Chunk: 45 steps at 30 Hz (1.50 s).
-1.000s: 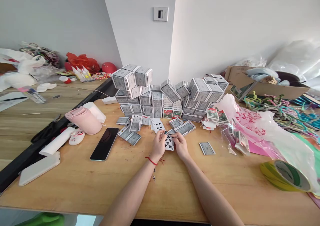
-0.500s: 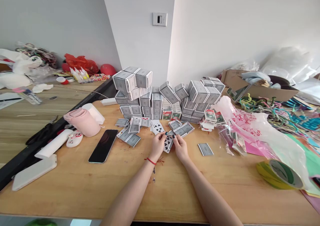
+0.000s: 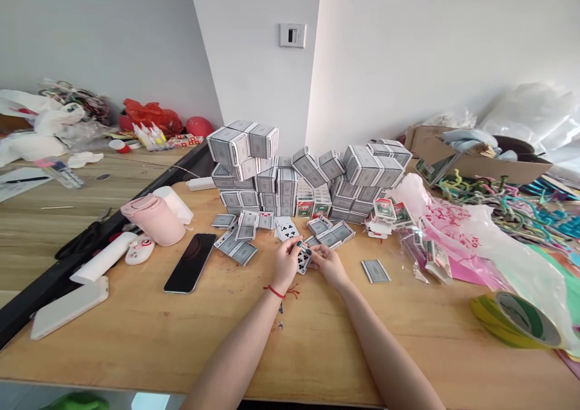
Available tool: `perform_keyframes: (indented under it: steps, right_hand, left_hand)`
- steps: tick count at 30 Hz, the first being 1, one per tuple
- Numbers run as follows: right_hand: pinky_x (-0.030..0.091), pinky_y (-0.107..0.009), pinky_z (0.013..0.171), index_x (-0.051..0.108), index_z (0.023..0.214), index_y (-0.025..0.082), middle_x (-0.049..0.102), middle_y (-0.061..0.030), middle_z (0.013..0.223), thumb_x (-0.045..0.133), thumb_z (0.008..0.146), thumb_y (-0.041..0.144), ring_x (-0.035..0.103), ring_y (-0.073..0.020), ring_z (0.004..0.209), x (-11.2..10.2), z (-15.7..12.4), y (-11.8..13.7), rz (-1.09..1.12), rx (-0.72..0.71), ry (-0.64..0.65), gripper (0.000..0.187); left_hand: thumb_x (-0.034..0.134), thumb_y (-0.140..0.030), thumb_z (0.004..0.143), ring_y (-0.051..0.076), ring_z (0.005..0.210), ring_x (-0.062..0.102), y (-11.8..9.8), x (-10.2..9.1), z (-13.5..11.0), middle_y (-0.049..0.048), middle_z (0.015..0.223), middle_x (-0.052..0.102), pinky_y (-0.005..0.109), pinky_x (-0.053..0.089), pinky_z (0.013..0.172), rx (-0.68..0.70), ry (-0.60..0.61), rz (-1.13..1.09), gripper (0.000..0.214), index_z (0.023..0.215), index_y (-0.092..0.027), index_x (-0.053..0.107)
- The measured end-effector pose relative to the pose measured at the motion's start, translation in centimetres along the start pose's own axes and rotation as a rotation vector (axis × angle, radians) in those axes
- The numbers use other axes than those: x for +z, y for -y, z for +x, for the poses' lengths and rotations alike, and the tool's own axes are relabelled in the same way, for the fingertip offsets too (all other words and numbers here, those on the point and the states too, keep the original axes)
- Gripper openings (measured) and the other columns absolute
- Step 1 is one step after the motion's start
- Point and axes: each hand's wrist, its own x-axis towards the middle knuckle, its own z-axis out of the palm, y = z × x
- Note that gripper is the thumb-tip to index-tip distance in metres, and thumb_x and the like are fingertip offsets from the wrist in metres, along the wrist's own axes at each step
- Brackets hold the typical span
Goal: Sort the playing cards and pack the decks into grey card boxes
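A playing card (image 3: 302, 263) with black clubs faces up between my hands at the middle of the table. My left hand (image 3: 288, 264) pinches its left side, thumb on top. From the other side, my right hand (image 3: 330, 264) closes its fingers on the card's upper right part; the fingertips of both hands nearly meet. Just beyond lie face-up cards (image 3: 286, 228) and grey-backed folded cards (image 3: 336, 235). More grey-backed cards (image 3: 235, 250) are left of my left hand. One grey card piece (image 3: 376, 271) lies alone to the right.
Behind my hands stands a structure of grey card blocks (image 3: 277, 186). A black phone (image 3: 190, 263), pink bottle (image 3: 156, 220) and white power bank (image 3: 70, 307) are to the left. Card boxes (image 3: 384, 210), plastic wrap and a tape roll (image 3: 516, 319) sit to the right.
My right hand has shifted its fingers over the card's upper edge, and its wrist has turned outward a little. The left hand keeps its pinch. The whole view has moved slightly.
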Motion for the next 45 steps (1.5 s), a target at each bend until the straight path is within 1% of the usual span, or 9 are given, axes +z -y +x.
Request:
perform_keyframes:
  steps: [5,11,15,20,26,30,37,42,45]
  right_hand:
    - [0.049,-0.036,0.071,0.059,0.070,0.014,0.062,-0.0027,0.070,0.073,0.055,0.034,0.061,-0.0158,0.065,-0.5,-0.2,0.5,0.058,0.112,0.122,0.028]
    - [0.051,-0.033,0.063,0.058,0.064,0.014,0.061,-0.0014,0.061,0.073,0.054,0.035,0.059,-0.0147,0.057,-0.4,0.1,-0.2,0.051,0.032,0.006,0.027]
    - [0.050,-0.032,0.058,0.057,0.063,0.015,0.060,-0.0009,0.057,0.071,0.055,0.040,0.057,-0.0148,0.053,-0.1,0.0,-0.7,0.006,-0.033,-0.028,0.029]
    - [0.049,-0.032,0.055,0.061,0.073,0.016,0.063,-0.0033,0.062,0.064,0.061,0.045,0.057,-0.0176,0.056,0.2,-0.2,-0.9,-0.156,-0.091,-0.086,0.031]
    - [0.046,-0.029,0.057,0.066,0.073,0.016,0.063,-0.0044,0.064,0.055,0.070,0.043,0.056,-0.0187,0.061,0.0,-0.6,-0.8,-0.561,-0.255,-0.169,0.030]
    - [0.045,-0.028,0.054,0.064,0.077,0.016,0.061,-0.0040,0.063,0.049,0.074,0.046,0.055,-0.0187,0.061,0.2,-0.9,-0.6,-0.519,-0.255,-0.099,0.034]
    - [0.031,-0.021,0.042,0.045,0.053,0.017,0.043,0.0018,0.046,0.044,0.076,0.049,0.038,-0.0099,0.045,0.4,-1.2,0.0,-0.629,-0.274,-0.029,0.040]
    - [0.032,-0.022,0.042,0.043,0.052,0.018,0.042,0.0024,0.045,0.045,0.075,0.051,0.039,-0.0103,0.044,0.4,-1.0,-0.3,-0.615,-0.250,-0.060,0.041]
    - [0.037,-0.023,0.043,0.047,0.058,0.017,0.048,0.0012,0.049,0.045,0.074,0.052,0.045,-0.0121,0.045,0.1,-0.7,-0.6,-0.498,-0.180,-0.062,0.039]
  left_hand:
    - [0.054,-0.027,0.071,0.016,0.074,0.061,-0.5,-0.4,-0.2,0.0077,0.085,0.066,0.028,0.047,0.069,0.019,0.065,0.017,0.022,0.088,-0.014,0.063]
    - [0.052,-0.033,0.074,0.016,0.081,0.058,-0.5,-0.4,-0.5,0.0064,0.089,0.064,0.027,0.044,0.072,0.096,0.165,0.148,0.025,0.090,-0.016,0.060]
    - [0.053,-0.036,0.072,0.014,0.073,0.055,-0.3,-0.3,-0.4,0.0029,0.076,0.060,0.024,0.042,0.066,0.107,0.162,0.265,0.022,0.078,-0.015,0.058]
    - [0.049,-0.037,0.074,0.012,0.062,0.049,0.4,-0.3,-0.1,-0.0001,0.064,0.054,0.021,0.038,0.057,0.100,0.122,0.327,0.024,0.067,-0.014,0.051]
    - [0.042,-0.036,0.079,0.012,0.059,0.049,0.7,0.1,-0.2,0.0007,0.063,0.054,0.021,0.036,0.056,0.174,0.064,0.444,0.025,0.067,-0.015,0.051]
    - [0.037,-0.032,0.082,0.012,0.063,0.052,0.5,-0.2,-0.1,0.0031,0.069,0.059,0.021,0.037,0.058,0.193,0.070,0.502,0.025,0.072,-0.016,0.053]
    - [0.037,-0.032,0.083,0.012,0.056,0.050,-0.1,-0.2,-1.0,0.0023,0.062,0.058,0.021,0.034,0.053,0.251,0.123,0.655,0.027,0.068,-0.017,0.054]
    - [0.034,-0.030,0.083,0.013,0.059,0.050,-2.5,-1.7,-0.9,0.0035,0.061,0.056,0.023,0.034,0.057,0.376,-0.006,0.834,0.030,0.062,-0.017,0.051]
    - [0.038,-0.032,0.079,0.016,0.058,0.050,-4.4,-5.2,0.4,0.0034,0.051,0.051,0.029,0.036,0.068,0.448,-0.335,1.042,0.032,0.053,-0.017,0.049]
